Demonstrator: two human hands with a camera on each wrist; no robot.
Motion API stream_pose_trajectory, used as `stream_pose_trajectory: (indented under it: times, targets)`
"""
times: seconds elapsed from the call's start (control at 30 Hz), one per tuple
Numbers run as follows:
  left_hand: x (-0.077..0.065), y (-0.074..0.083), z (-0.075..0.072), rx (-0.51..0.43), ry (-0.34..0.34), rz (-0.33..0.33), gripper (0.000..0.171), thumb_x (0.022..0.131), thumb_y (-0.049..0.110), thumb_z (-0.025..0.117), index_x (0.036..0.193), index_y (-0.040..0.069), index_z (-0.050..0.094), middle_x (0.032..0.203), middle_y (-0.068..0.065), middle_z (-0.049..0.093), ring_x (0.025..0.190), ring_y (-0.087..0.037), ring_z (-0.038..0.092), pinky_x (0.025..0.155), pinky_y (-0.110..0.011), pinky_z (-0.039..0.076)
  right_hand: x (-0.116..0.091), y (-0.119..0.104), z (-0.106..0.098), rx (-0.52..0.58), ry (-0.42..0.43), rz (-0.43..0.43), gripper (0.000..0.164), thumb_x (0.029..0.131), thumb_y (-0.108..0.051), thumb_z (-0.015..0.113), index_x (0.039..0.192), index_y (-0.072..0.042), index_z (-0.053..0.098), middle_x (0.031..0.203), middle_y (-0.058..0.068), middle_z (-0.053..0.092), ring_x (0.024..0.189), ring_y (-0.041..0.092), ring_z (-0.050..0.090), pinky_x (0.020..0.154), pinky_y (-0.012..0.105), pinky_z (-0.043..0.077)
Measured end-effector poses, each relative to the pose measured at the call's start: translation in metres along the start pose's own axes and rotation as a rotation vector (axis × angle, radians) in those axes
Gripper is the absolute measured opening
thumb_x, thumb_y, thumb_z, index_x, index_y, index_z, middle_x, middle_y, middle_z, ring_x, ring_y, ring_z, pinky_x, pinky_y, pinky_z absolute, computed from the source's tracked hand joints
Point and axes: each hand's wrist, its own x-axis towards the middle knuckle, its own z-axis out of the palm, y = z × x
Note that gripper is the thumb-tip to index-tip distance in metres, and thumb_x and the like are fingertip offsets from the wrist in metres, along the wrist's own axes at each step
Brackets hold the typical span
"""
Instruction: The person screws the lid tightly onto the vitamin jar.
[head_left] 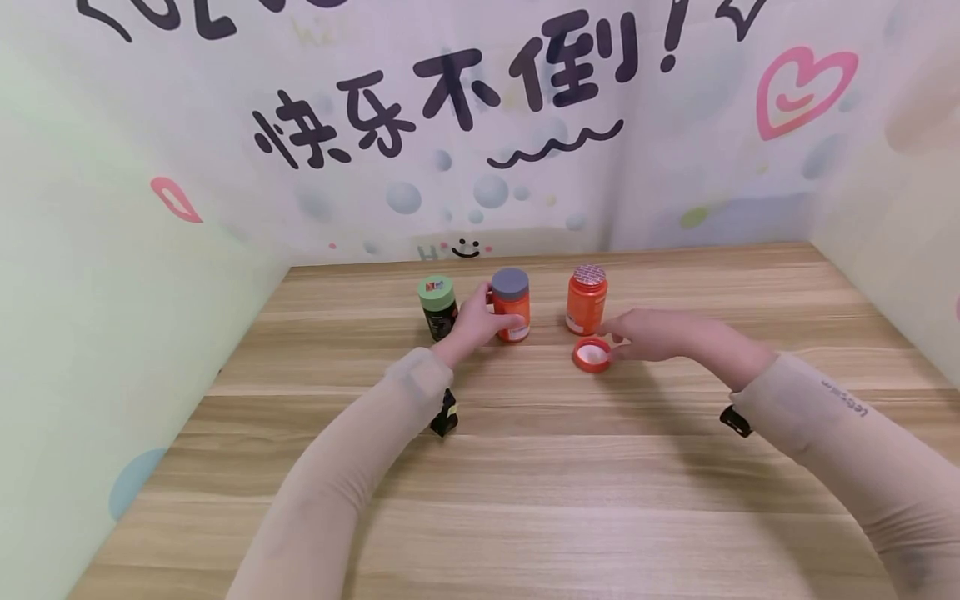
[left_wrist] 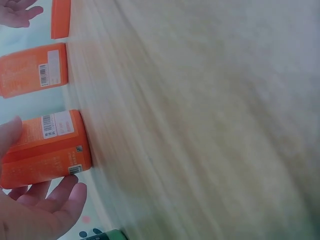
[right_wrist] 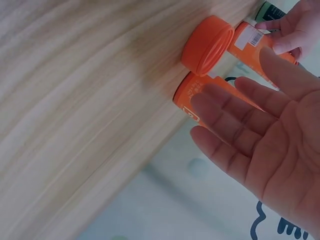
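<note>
My left hand (head_left: 477,319) holds an orange jar with a grey lid (head_left: 512,285), its thumb on the near side and fingers on the far side. In the left wrist view this jar (left_wrist: 50,150) shows barcode labels between thumb and fingers. To its right stands a second orange jar (head_left: 586,307), lidless, with a patterned seal over its mouth. Its orange screw lid (head_left: 592,356) lies inside-up on the table just in front. Beside that lid is my right hand (head_left: 645,333); in the right wrist view its fingers (right_wrist: 225,160) extend loosely near the lid (right_wrist: 205,47), gripping nothing.
A dark jar with a green lid (head_left: 437,293) stands just left of the left hand. The wooden table (head_left: 555,500) ends at a printed cloth backdrop (head_left: 450,192) close behind the jars. Pale walls (head_left: 112,292) rise on both sides.
</note>
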Motion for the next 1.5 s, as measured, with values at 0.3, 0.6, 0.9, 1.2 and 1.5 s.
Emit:
stream_pose_trajectory:
  times: [0.3,0.6,0.9,1.2,1.5]
  targets:
    - [-0.002,0.007,-0.002,-0.003,0.066,0.195,0.094,0.077,0.027,0.074,0.146,0.016,0.012,0.149,-0.006,0.024,0.135,-0.024,0.028,0.106,-0.042,0.031,0.000,0.001,0.002,-0.019,-0.008,0.000,0.041,0.088,-0.018,0.060,0.123,0.002,0.053,0.100,0.013,0.062,0.090,0.025,0.057,0.082,0.044,0.047]
    - [-0.002,0.063,0.014,0.113,0.079,0.469,0.078,0.082,0.025,0.068,0.144,0.015,0.023,0.148,0.000,0.027,0.135,-0.016,0.026,0.109,-0.035,0.025,0.003,0.002,0.008,-0.004,0.019,0.075,0.054,0.089,-0.030,0.059,0.130,0.001,0.046,0.127,0.024,0.050,0.117,0.040,0.047,0.096,0.055,0.037]
    - [0.008,0.073,0.053,0.073,-0.033,0.263,0.072,0.084,0.021,0.066,0.143,0.012,0.024,0.144,-0.004,0.034,0.131,-0.019,0.034,0.106,-0.032,0.032,0.011,0.002,0.012,0.035,0.012,0.087,0.061,0.083,-0.031,0.066,0.131,0.001,0.044,0.128,0.026,0.048,0.114,0.040,0.048,0.094,0.054,0.040]
    - [0.016,0.059,0.068,-0.122,-0.032,0.051,0.074,0.083,0.023,0.068,0.143,0.012,0.025,0.142,-0.008,0.038,0.127,-0.027,0.040,0.100,-0.038,0.040,0.011,0.004,0.016,0.074,-0.003,0.074,0.063,0.081,-0.028,0.068,0.130,0.003,0.043,0.124,0.023,0.051,0.113,0.037,0.050,0.094,0.053,0.041]
    - [0.020,0.050,0.083,-0.069,-0.010,0.066,0.073,0.080,0.027,0.071,0.140,0.013,0.031,0.136,-0.007,0.044,0.122,-0.026,0.044,0.097,-0.037,0.042,0.013,0.005,0.021,0.063,0.035,0.074,0.061,0.081,-0.028,0.069,0.127,0.004,0.046,0.119,0.021,0.055,0.107,0.034,0.053,0.091,0.051,0.043]
